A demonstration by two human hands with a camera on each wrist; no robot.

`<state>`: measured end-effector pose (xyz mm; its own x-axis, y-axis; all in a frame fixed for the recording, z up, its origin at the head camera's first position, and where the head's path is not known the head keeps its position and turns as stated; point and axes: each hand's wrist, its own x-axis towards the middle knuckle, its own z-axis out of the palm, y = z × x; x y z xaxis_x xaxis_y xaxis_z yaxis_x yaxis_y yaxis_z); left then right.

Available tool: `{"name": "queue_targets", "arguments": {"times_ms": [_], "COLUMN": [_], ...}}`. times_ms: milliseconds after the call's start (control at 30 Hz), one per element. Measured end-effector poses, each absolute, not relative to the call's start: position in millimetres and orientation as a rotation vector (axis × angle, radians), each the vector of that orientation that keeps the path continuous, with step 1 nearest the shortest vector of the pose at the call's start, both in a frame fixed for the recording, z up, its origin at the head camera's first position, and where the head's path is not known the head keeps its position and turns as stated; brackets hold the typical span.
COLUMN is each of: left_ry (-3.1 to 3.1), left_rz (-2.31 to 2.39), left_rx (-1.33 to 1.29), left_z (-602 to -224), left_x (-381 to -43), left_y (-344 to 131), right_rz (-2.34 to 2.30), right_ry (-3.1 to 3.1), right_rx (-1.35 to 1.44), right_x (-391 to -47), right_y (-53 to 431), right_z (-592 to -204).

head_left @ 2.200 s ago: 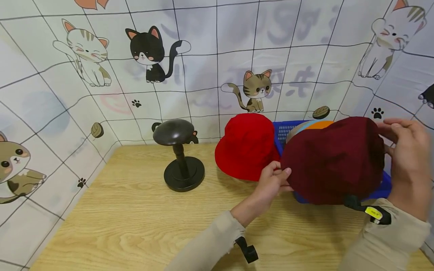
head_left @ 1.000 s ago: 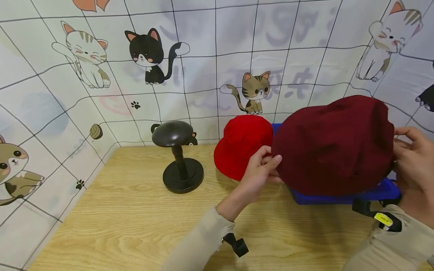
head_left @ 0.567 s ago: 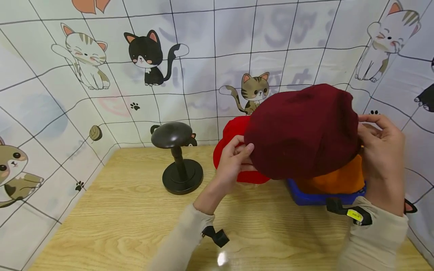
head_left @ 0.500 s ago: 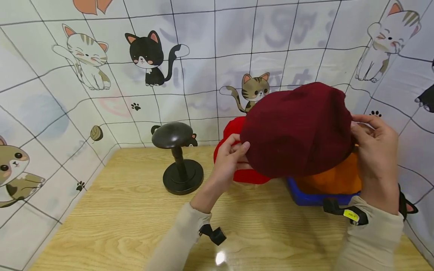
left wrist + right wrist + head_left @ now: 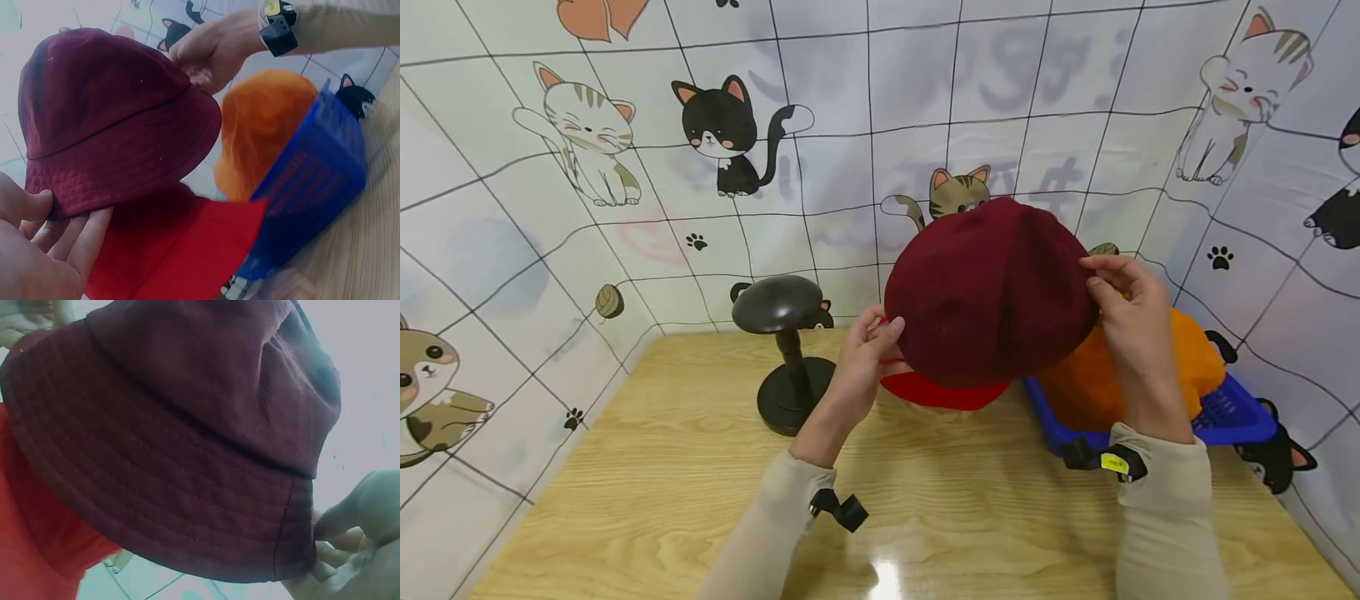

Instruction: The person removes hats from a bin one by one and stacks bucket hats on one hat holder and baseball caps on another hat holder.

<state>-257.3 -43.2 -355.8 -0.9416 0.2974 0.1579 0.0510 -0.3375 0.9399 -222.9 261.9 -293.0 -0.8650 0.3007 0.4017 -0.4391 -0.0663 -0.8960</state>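
A maroon bucket hat (image 5: 977, 292) hangs in the air between my hands, its crown upward and its stitched brim (image 5: 156, 481) tilted. My left hand (image 5: 859, 367) pinches the brim on the left, thumb on the outside and fingers tucked beneath. On the right side my right hand (image 5: 1131, 333) pinches the brim's edge between thumb and fingers. Behind and below it sits a red bucket hat (image 5: 181, 250), mostly covered by the maroon one in the head view. To the left stands a black hat stand (image 5: 790, 350) with a domed top and round base.
A blue plastic basket (image 5: 1240, 417) at the right holds an orange hat (image 5: 1195, 358), partly behind my right forearm. The wooden table (image 5: 662, 500) runs up to a wall cloth (image 5: 842, 175) printed with cats and grid lines.
Both hands have lifted the maroon hat from over the basket and carried it left, in front of the red hat. The orange hat in the basket has come into view.
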Motion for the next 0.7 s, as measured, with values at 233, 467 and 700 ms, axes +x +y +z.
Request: {"name": "queue_targets", "arguments": {"times_ms": [233,467,700], "left_ry": [1.677,1.667,1.658], "left_rz": [2.448,2.46,2.473], "left_rx": [0.408,0.397,0.33], "left_z": [-359.6,-361.4,-368.4], "left_x": [-270.3,-274.6,-279.5], "left_y": [-50.4,-53.8,-55.9], "right_rz": [2.005,2.071,2.108], "right_ry": [-1.769,-1.779,-1.829], "right_rx": [0.113,0.158,0.179], "right_x": [-233.9,-237.2,-241.6], "right_y": [253.1,250.6,247.3], "right_z": [-298.2,-301.2,-305.8]}}
